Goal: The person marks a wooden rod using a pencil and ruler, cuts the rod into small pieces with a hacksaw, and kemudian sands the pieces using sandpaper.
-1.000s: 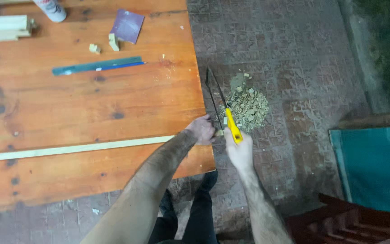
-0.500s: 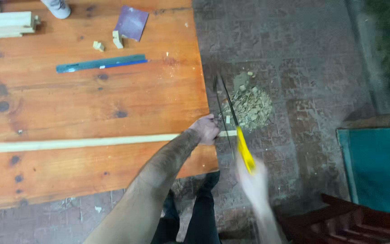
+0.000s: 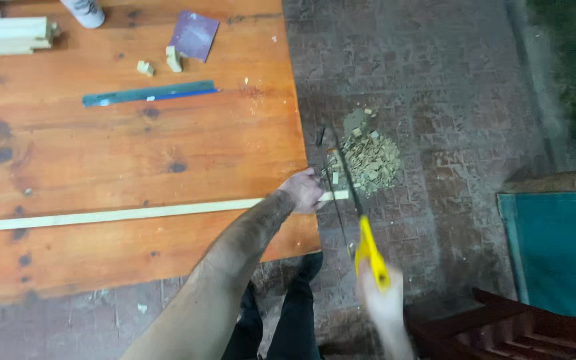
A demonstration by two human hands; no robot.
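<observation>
A long thin pale wooden strip (image 3: 128, 214) lies across the orange wooden table (image 3: 101, 147), its right end jutting past the table's right edge. My left hand (image 3: 303, 191) presses the strip down at that edge. My right hand (image 3: 383, 303), blurred, grips the yellow handle of a hacksaw (image 3: 351, 213). The saw's blade crosses the overhanging end of the strip just right of my left hand. On the paved floor below lies a pile of small cut wood pieces and sawdust (image 3: 367, 157).
On the table: a blue-green ruler (image 3: 148, 93), a purple sheet of sandpaper (image 3: 195, 35), two small wood offcuts (image 3: 160, 63), stacked pale wood strips (image 3: 8, 35) at the top left. A teal panel (image 3: 558, 247) and dark red wooden furniture (image 3: 508, 330) stand at the right.
My right hand has pulled the saw back towards me, the handle moving down and away from the strip. My left hand has stayed on the strip.
</observation>
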